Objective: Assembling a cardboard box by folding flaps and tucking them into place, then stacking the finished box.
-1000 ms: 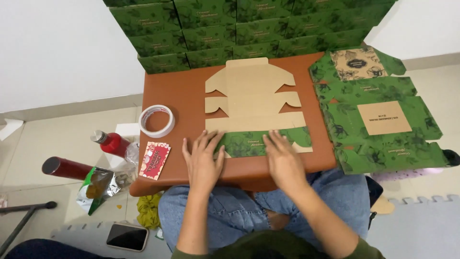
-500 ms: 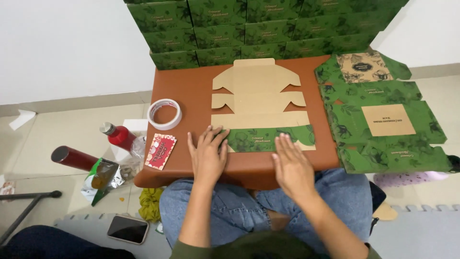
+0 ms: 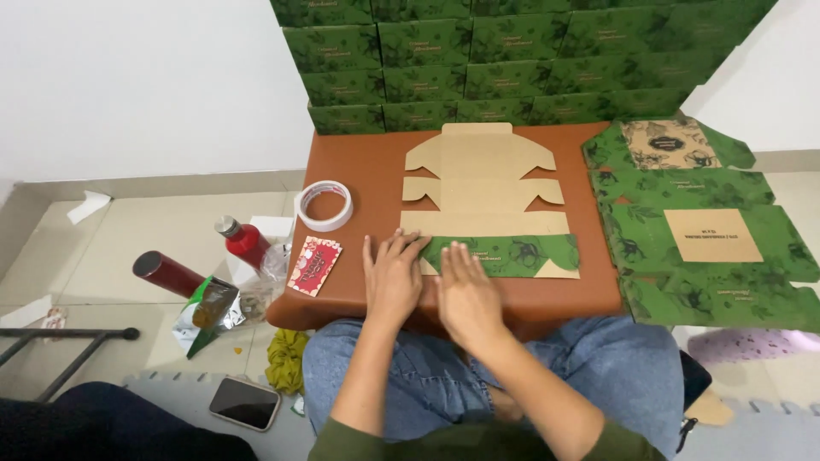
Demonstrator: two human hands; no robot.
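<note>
- The step in hand looks like folding: the flat brown cardboard box sheet (image 3: 483,192) lies spread on the brown desk (image 3: 367,166), and its near edge is turned over so the green leafy printed flap (image 3: 504,253) shows on top.
- The left hand (image 3: 393,277) lies flat at the left end of that green flap. Its fingers (image 3: 401,248) are spread and straight, pressing down, not gripping anything.
- The right hand (image 3: 465,294) lies flat just beside the left one, also on the left part of the flap. Its fingers (image 3: 453,256) are stretched out and close together, holding nothing.
- Both hands sit near one end, so I think the crease is being pressed flat there. The right end of the flap has no hand on it.
- The next move, I think, calls for pressing along the fold toward the right end, so the whole crease is sharp, with the sheet kept from sliding on the desk.
- A white roll of tape (image 3: 325,205) and a small red patterned card (image 3: 313,265) lie on the desk to the left, apart from the sheet.
- A stack of flat green printed box sheets (image 3: 700,230) lies to the right, touching the desk's side.
- Many folded green boxes (image 3: 478,60) are piled against the wall behind.
- A red bottle (image 3: 243,242) and a black phone (image 3: 245,402) are on the floor.
</note>
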